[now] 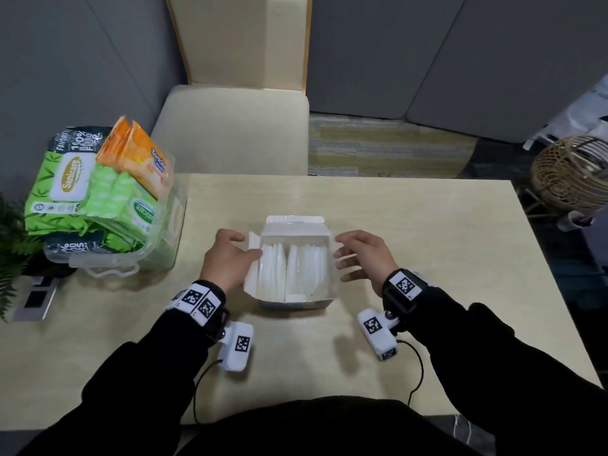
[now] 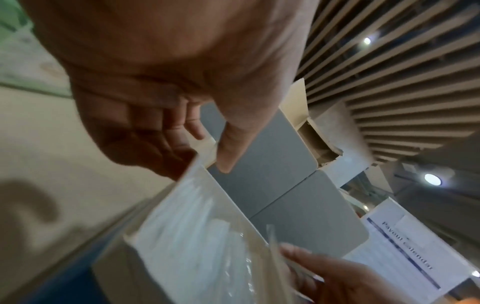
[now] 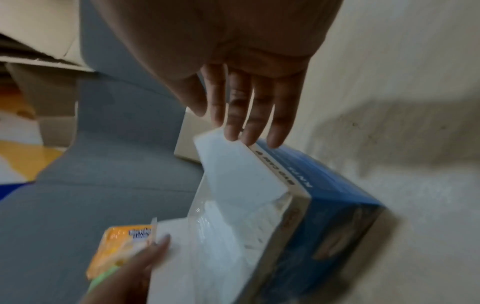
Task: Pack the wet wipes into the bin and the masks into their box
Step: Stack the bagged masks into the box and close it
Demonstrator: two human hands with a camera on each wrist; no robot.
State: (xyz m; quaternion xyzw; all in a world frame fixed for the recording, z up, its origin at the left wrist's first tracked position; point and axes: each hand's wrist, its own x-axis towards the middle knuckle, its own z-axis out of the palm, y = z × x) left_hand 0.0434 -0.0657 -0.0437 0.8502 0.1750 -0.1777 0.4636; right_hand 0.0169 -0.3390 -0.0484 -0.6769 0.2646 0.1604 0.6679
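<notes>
The blue and white mask box [image 1: 296, 304] stands open in the middle of the table, with white masks [image 1: 296, 268] upright inside it. My left hand [image 1: 245, 246] is at the box's left side, its thumb lying against the raised left flap [image 2: 207, 197] and its fingers loosely bent behind it. My right hand [image 1: 342, 255] is at the right side, and its straight fingers [image 3: 233, 127] touch the right flap [image 3: 241, 174]. At the far left a clear bin [image 1: 158, 251] holds green wet wipe packs [image 1: 98, 199] and an orange pack [image 1: 141, 156], piled above its rim.
A cream chair [image 1: 237, 126] stands behind the table [image 1: 427, 258]. A wicker basket [image 1: 569, 172] sits on the floor at the right. A fern [image 1: 10, 251] and a power socket [image 1: 36, 297] are at the table's left edge.
</notes>
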